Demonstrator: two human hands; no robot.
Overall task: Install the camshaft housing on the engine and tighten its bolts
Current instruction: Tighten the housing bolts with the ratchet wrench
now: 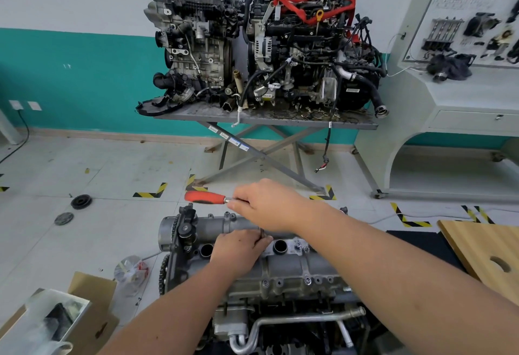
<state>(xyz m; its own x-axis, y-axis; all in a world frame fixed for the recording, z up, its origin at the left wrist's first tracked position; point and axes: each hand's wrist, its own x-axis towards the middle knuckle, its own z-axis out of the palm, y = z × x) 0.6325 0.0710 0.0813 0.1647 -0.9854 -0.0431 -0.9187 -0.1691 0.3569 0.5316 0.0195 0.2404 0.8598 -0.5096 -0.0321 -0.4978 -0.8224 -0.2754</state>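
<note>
Over the camshaft housing (pixel 280 267), both hands clamped on the ratchet (pixel 205 196), its socket hidden

Auto repair training workshop: two used engines (pixel 264 45) on a scissor-leg stand (pixel 266 121) at upper centre, wall parts display board (pixel 474 17) upper right, hazard-striped tape marks (pixel 151 192) on tiled floor (pixel 84 163).
</note>
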